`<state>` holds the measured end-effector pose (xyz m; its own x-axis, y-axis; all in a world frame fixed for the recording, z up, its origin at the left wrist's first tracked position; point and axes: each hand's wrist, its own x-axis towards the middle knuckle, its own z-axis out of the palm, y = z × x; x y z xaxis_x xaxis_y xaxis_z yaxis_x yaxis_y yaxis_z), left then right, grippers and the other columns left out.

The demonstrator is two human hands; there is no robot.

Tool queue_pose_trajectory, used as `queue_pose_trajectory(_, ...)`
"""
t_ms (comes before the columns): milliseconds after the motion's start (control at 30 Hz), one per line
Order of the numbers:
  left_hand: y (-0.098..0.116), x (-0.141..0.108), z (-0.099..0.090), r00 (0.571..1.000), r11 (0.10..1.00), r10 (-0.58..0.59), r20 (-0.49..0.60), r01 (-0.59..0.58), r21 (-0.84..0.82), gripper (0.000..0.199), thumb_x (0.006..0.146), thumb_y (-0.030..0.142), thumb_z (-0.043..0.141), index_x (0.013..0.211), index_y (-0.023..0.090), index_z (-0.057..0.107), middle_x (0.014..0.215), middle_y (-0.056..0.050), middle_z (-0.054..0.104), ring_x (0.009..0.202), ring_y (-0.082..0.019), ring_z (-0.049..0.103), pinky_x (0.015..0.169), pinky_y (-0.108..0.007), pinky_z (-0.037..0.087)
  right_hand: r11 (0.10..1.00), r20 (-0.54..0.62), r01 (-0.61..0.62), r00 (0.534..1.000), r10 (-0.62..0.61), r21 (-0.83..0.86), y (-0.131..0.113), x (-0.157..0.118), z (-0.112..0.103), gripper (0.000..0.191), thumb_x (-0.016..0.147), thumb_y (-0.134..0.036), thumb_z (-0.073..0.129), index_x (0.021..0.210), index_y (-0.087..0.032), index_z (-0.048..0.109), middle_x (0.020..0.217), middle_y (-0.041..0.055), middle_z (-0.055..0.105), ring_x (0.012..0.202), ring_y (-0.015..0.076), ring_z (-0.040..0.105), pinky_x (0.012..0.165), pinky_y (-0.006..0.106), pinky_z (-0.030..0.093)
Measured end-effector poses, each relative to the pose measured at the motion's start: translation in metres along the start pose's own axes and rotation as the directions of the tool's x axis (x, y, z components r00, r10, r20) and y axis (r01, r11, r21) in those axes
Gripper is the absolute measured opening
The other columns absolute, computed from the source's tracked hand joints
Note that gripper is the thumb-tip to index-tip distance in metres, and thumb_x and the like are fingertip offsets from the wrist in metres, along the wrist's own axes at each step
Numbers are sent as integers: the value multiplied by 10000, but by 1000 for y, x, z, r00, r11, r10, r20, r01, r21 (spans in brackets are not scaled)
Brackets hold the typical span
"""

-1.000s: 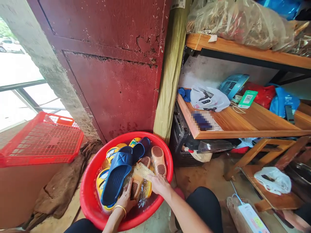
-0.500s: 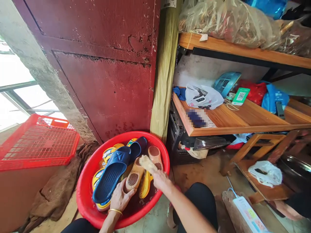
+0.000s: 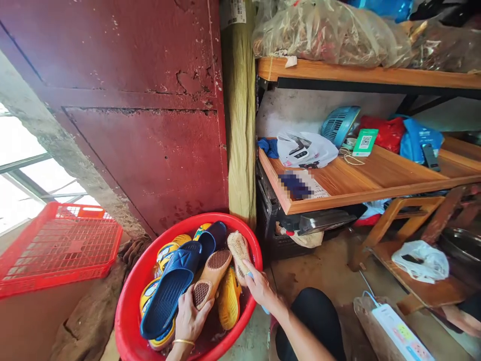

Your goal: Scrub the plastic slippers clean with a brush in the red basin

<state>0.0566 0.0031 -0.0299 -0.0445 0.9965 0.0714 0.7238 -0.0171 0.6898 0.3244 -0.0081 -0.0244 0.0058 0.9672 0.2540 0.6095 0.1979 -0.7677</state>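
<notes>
My left hand [image 3: 190, 318], a gold bangle at its wrist, grips the near end of a tan slipper [image 3: 211, 277] turned with its dark textured sole patches up. In my right hand [image 3: 260, 288] is a scrub brush [image 3: 238, 249], its pale bristles facing up, beside the tan slipper and apart from it. Both hands are over a red basin [image 3: 122, 310] of dark water. A large blue slipper [image 3: 167, 293] lies left of the tan one, with another blue slipper [image 3: 213, 240] behind. Near the right hand rests a yellow slipper [image 3: 229, 302]. The other tan slipper seems hidden behind the brush.
A red plastic crate [image 3: 63, 245] stands on the left, by a brown cloth [image 3: 84, 316]. Behind the basin is a dark red door [image 3: 150, 150]. Wooden shelves [image 3: 361, 195] hold bags and a blue fan [image 3: 340, 125]. A power strip [image 3: 400, 331] lies at lower right.
The brush has come off the tan slipper and moved right, its bristles now turned up. The left hand still holds the slipper. The camera view has shifted slightly.
</notes>
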Motion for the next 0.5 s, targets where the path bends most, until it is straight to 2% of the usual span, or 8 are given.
queue_pose_trajectory(100,-1,-8,-15,995,995,69,-75,-73,-61,709,714,579,614,1273,153,524,1156,-152,621,1135,-360,609,1008,-523,492,997,-29,-29,999,32,78,1,-1,-1,517,982,-256,415,1492,-202,480,1447,105,584,1269,228,594,1104,411,453)
queue_pose_trajectory(300,7,-18,-26,983,987,-13,-182,-17,-162,772,796,590,534,1400,134,384,1367,-174,521,1285,-350,514,1124,-495,411,990,-60,-53,996,61,128,-5,-3,-4,501,965,-249,454,1461,-217,520,1402,96,625,1235,244,622,1077,430,483)
queue_pose_trajectory(400,24,-8,-31,966,984,-18,-259,-29,-178,765,853,591,446,1448,127,320,1425,-184,480,1323,-343,485,1140,-481,394,990,-72,-79,994,88,114,-9,-5,-5,502,960,-243,464,1459,-245,521,1394,75,634,1208,235,640,1061,426,496)
queue_pose_trajectory(500,42,15,-49,947,995,-12,-322,-19,-94,740,868,590,417,1455,148,329,1410,-163,516,1296,-335,512,1107,-476,426,989,-86,-86,992,96,119,-13,-5,-7,516,964,-230,445,1478,-240,492,1404,71,626,1225,222,630,1072,417,482)
